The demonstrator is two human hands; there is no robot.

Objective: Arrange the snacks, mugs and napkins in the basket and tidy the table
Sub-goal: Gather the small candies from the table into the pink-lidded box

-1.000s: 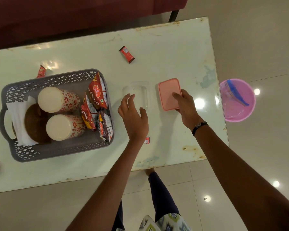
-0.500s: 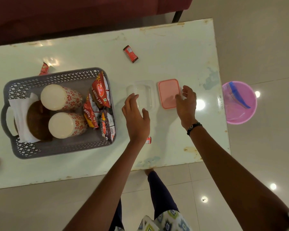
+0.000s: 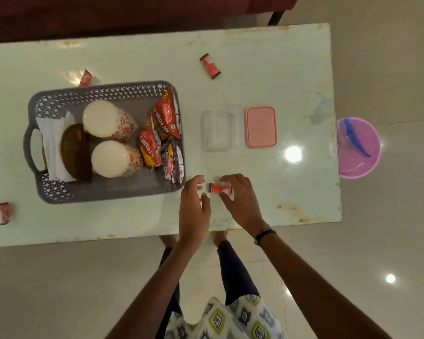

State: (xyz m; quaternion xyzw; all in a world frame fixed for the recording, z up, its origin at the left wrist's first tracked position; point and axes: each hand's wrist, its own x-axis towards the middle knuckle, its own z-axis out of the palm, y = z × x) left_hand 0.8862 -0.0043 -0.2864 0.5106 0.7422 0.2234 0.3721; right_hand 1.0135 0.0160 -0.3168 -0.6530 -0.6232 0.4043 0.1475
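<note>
A grey basket [image 3: 103, 192] on the pale table [image 3: 267, 77] holds two floral mugs [image 3: 109, 118], white napkins [image 3: 52, 143], a brown woven piece [image 3: 75, 152] and several red snack packets [image 3: 165, 118]. Near the table's front edge my right hand [image 3: 240, 199] has its fingers around a small red candy wrapper [image 3: 219, 188] that lies on the table. My left hand [image 3: 194, 206] hovers just left of that wrapper, fingers apart, holding nothing. Three more red wrappers lie loose: one at the back [image 3: 210, 66], one behind the basket [image 3: 85, 78], one at the far left [image 3: 4, 212].
A clear plastic box [image 3: 218, 130] and its pink lid [image 3: 261, 127] sit side by side right of the basket. A pink bucket [image 3: 359, 148] with a blue scoop stands on the floor past the table's right edge. My legs are below the front edge.
Both hands have pulled back from the clear box and pink lid to the table's front edge. My right hand now closes around the small red wrapper there.
</note>
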